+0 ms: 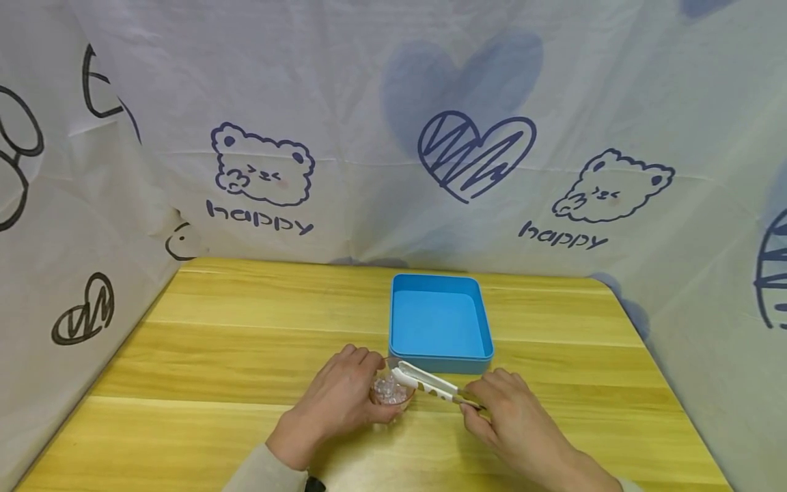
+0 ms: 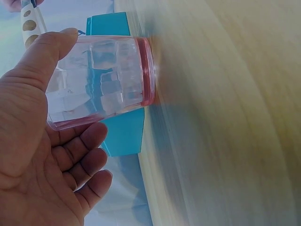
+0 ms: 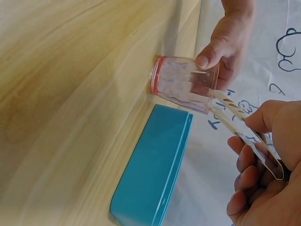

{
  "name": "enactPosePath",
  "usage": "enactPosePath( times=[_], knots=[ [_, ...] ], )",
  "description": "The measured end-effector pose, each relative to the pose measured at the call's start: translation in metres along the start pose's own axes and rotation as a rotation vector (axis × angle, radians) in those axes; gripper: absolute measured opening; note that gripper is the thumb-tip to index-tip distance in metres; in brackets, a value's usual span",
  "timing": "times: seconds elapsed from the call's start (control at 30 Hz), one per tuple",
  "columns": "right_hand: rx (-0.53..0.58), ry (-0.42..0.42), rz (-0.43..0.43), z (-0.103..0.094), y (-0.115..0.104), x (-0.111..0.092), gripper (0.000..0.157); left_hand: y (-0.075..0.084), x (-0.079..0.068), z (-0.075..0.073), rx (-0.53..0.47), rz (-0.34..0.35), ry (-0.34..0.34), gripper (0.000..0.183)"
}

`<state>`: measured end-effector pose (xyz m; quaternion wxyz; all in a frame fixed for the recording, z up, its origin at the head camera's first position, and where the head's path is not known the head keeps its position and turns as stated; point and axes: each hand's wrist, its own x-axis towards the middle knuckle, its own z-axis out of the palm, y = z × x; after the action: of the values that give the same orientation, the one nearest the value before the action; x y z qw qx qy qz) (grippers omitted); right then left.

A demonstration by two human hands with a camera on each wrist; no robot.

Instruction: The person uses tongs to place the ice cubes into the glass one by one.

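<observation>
A clear cup [image 2: 99, 80] with a pinkish base stands on the table, partly filled with clear ice-like cubes [image 1: 390, 391]. My left hand [image 1: 344, 396] grips it near the rim, thumb on one side and fingers on the other. In my right hand [image 1: 513, 417] is a pair of tongs [image 3: 235, 117] with white, brown-spotted tips, pinched between thumb and fingers. The tips reach into the cup's mouth, above the cubes. Whether a cube is caught between them I cannot tell.
Just behind the cup sits a square blue box [image 1: 439, 363], its open top showing a bare floor. The wood-grain table [image 1: 258, 328] extends to both sides. A white cloth [image 1: 369, 205] printed with bears and hearts hangs around its back and sides.
</observation>
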<state>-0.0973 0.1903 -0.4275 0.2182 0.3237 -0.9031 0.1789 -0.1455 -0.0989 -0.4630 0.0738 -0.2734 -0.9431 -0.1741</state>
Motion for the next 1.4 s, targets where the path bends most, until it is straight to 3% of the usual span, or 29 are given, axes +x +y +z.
enactPosePath(
  times=[0.23,0.5,0.6,0.73,0.87,1.0,1.13,1.4],
  knots=[
    [0.012,0.007,0.011,0.001,0.000,-0.001,0.015,0.000,0.000,0.000,-0.002,0.003,0.003,0.061],
    [0.020,-0.014,0.147,-0.010,0.013,-0.001,0.010,0.000,0.000,-0.001,-0.007,0.000,-0.004,0.063],
    [0.007,0.030,0.197,-0.018,0.037,0.001,0.006,0.000,0.000,-0.002,-0.017,-0.004,-0.010,0.064],
    [-0.050,0.057,0.296,-0.028,0.085,-0.001,0.007,0.001,-0.001,-0.003,-0.028,-0.009,-0.019,0.064],
    [-0.092,-0.044,0.408,-0.033,0.137,-0.015,0.017,0.002,0.000,-0.004,-0.035,-0.019,-0.034,0.064],
    [-0.117,-0.158,0.463,-0.029,0.177,-0.030,0.021,0.002,0.000,-0.004,-0.040,-0.021,-0.044,0.065],
    [-0.145,-0.226,0.485,-0.023,0.196,-0.039,0.025,0.002,-0.001,-0.004,-0.040,-0.017,-0.044,0.064],
    [-0.207,-0.321,0.530,-0.018,0.208,-0.044,0.021,0.001,-0.001,-0.004,-0.039,-0.010,-0.040,0.064]
  ],
)
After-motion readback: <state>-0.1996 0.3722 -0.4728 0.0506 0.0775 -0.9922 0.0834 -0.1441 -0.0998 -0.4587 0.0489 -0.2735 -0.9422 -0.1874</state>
